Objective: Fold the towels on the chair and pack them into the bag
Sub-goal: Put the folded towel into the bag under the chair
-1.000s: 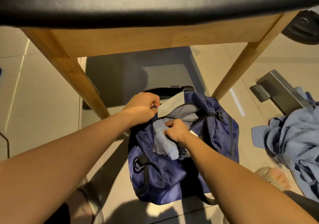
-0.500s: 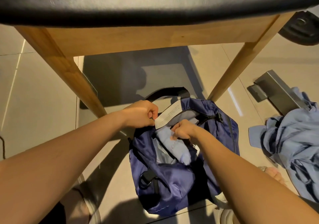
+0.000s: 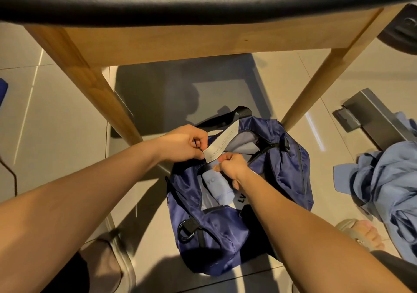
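We're looking down under the chair [image 3: 180, 42], its black seat across 12 o'clock, its wooden legs splaying to 10 and 2. On the floor [image 3: 56, 123], dead centre, sits the bag [image 3: 214, 236], navy, with its mouth gaping up at us. And there's the towel [image 3: 215, 186], pale blue and rolled. It lies inside that mouth with grey lining around it, its loose end pointing to 5 o'clock.

Left hand [image 3: 184, 143] comes in from 8 o'clock. Its grip is narrow, thumb and fingers pinching the near end of the white label [image 3: 223, 143] at the bag's rim. The label slants away toward 1 o'clock.

Right hand [image 3: 230, 168] enters from 5 o'clock, right beside the left. Its fingers are curled tight just under the label and over the towel's top end. Is that grip on label, rim or towel? We cannot tell.

A black strap [image 3: 234, 113] arches over the bag's far side at 12. Out at 3 o'clock a blue cloth heap [image 3: 388, 191] lies on the floor, apart from the bag. Its top edge laps over a grey metal piece [image 3: 372, 116] at 2 o'clock. A sandalled foot [image 3: 361, 236] shows at 4 o'clock, between bag and heap.
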Action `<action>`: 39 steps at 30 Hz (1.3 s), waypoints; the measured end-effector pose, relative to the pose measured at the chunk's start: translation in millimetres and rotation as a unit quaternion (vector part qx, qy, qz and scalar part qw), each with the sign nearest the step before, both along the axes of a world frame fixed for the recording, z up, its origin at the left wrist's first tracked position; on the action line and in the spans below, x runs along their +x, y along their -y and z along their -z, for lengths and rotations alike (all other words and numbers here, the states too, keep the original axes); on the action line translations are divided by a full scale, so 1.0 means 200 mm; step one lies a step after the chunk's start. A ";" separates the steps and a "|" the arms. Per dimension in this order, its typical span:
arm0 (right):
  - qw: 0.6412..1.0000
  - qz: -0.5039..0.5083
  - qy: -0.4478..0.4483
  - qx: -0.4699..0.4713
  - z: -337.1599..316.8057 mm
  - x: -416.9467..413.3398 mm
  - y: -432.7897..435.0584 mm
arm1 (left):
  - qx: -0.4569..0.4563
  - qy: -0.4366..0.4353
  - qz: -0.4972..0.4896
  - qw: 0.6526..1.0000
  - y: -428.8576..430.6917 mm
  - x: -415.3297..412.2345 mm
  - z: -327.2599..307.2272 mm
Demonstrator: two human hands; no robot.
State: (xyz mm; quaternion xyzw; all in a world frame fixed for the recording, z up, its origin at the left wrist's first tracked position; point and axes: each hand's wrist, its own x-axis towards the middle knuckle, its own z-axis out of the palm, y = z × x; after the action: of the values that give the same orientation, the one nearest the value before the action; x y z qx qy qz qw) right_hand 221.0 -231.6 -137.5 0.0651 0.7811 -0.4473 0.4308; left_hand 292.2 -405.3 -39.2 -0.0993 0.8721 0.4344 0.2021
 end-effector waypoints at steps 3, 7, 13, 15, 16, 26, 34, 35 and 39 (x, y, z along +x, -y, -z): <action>0.999 -0.022 -0.041 -0.027 0.04 0.06 0.02 | -0.011 -0.007 -0.003 1.000 -0.02 -0.02 0.00; 0.984 -0.172 -0.046 -0.013 0.05 0.06 0.01 | -0.087 -0.012 0.007 0.996 0.02 -0.02 -0.03; 0.992 -0.120 -0.014 -0.024 0.07 0.14 0.06 | -0.152 -0.083 0.015 0.985 0.00 0.00 -0.04; 0.990 -0.141 -0.004 -0.031 0.09 0.18 0.08 | -0.170 -0.089 0.037 0.981 0.00 0.00 -0.04; 0.989 -0.142 -0.014 -0.026 0.10 0.18 0.08 | -0.182 -0.078 0.056 0.979 0.00 0.00 -0.04; 0.985 -0.171 -0.023 -0.026 0.15 0.16 0.09 | -0.184 -0.066 0.061 0.979 0.03 0.01 -0.02; 0.955 -0.264 -0.131 0.012 0.08 0.08 -0.04 | -0.274 -0.020 0.092 0.957 0.02 0.04 0.02; 0.935 -0.309 -0.172 0.032 0.04 0.06 -0.06 | -0.300 -0.029 0.087 0.950 0.00 0.04 0.03; 0.756 -0.543 -0.331 0.155 -0.09 -0.01 -0.19 | -0.332 -0.114 0.078 0.933 -0.10 0.07 0.13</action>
State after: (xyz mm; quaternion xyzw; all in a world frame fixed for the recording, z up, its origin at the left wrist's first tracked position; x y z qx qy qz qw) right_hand 219.1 -193.6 -119.2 -0.4559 0.8378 -0.0050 0.3002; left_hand 307.1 -385.1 -65.8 -0.0422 0.9888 0.1112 0.0898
